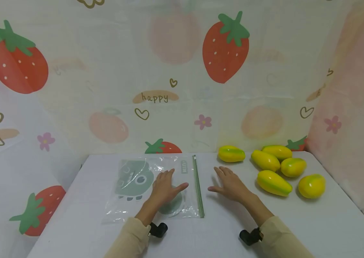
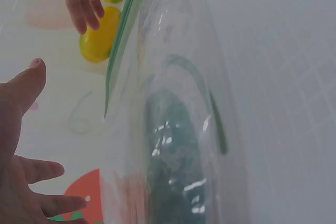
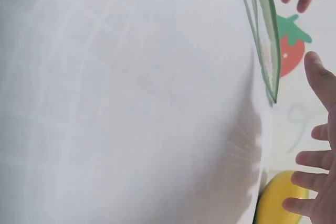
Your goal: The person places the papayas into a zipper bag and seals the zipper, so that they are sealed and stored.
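Observation:
A clear zip bag with a green printed cartoon creature lies flat on the table, its green zip edge toward the right. My left hand is over the bag's right half, fingers spread and holding nothing. In the left wrist view, the bag bulges a little beside that hand. My right hand hovers above the table just right of the zip edge, with fingers apart and nothing in them. Several glossy yellow fruits with green streaks lie to the right of it.
One yellow fruit sits apart from the others, near the table's back edge. The white table meets a cloth backdrop printed with strawberries at the back. A black wrist camera is on the left wrist, another on the right.

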{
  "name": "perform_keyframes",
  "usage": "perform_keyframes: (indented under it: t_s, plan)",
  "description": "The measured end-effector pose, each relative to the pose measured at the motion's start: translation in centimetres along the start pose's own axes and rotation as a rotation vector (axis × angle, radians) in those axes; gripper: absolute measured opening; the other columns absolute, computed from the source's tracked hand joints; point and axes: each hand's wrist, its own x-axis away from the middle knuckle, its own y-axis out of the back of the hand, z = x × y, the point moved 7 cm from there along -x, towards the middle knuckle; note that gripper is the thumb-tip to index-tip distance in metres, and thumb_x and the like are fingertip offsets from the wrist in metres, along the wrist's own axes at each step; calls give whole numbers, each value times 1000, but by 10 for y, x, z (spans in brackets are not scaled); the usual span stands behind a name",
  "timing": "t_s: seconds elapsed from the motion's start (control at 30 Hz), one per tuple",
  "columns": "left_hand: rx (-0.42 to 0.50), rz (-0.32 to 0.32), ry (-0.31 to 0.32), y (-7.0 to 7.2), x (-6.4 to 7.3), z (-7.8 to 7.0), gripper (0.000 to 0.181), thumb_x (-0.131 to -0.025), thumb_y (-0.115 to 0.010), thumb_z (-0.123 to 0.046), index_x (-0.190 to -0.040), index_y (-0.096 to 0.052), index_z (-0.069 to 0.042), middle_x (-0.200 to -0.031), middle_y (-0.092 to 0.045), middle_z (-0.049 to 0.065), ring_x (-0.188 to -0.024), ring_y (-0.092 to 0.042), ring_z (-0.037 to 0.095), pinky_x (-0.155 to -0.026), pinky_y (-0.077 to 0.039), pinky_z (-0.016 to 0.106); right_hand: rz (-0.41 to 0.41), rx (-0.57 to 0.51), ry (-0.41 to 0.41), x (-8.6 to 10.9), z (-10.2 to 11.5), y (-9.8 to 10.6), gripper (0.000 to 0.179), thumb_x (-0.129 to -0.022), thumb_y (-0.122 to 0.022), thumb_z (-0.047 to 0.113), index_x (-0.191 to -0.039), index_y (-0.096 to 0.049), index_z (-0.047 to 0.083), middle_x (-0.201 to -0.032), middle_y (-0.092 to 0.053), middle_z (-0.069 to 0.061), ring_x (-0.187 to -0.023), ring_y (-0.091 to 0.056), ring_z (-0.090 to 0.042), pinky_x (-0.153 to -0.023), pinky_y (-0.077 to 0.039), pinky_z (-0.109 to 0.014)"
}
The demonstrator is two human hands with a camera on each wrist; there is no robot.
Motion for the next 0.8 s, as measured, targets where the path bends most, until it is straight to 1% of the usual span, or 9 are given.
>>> perform_keyframes:
  t_s: [0.1, 0.37, 0.57, 0.63, 0.8]
  plan:
    - [7, 3, 6, -3, -2, -2, 85, -86, -63, -58, -149, -35, -9, -152, -37, 20, -143, -29, 40, -115, -26, 61, 5, -2, 12, -3, 2, -2, 86, -86, -67, 53, -149, -35, 3, -153, -35, -23, -142, -32, -43, -114, -28, -60]
    - [14, -11, -15, -9, -5, -10, 80, -87, -63, -55, -147, -39, -7, -148, -43, 19, -139, -36, 37, -113, -32, 59, 28, -11, 33, -10, 8, -10, 84, -85, -71, 47, -148, -38, 3, -151, -39, -22, -141, -35, -41, -114, -30, -59]
    - [67, 9, 6, -16, -8, -14, 78, -88, -64, -52, -147, -39, -7, -150, -42, 18, -141, -35, 37, -114, -31, 59, 51, -3, 42, -16, 11, -17, 82, -84, -72, 47, -146, -41, 4, -150, -41, -21, -140, -37, -40, -114, -31, -58]
    - [84, 7, 6, -17, -10, -16, 76, -89, -64, -50, -146, -40, -6, -150, -42, 18, -141, -35, 37, -114, -31, 58, 61, -8, 51, -17, 13, -19, 80, -84, -72, 46, -145, -43, 3, -149, -42, -20, -139, -37, -40, -114, -31, -57]
    - [92, -15, -35, -21, -14, -20, 70, -90, -65, -45, -142, -44, -3, -146, -46, 20, -138, -39, 38, -112, -34, 57, 75, -1, 82, -19, 19, -22, 78, -82, -75, 44, -142, -47, 2, -146, -46, -19, -137, -40, -39, -113, -34, -56]
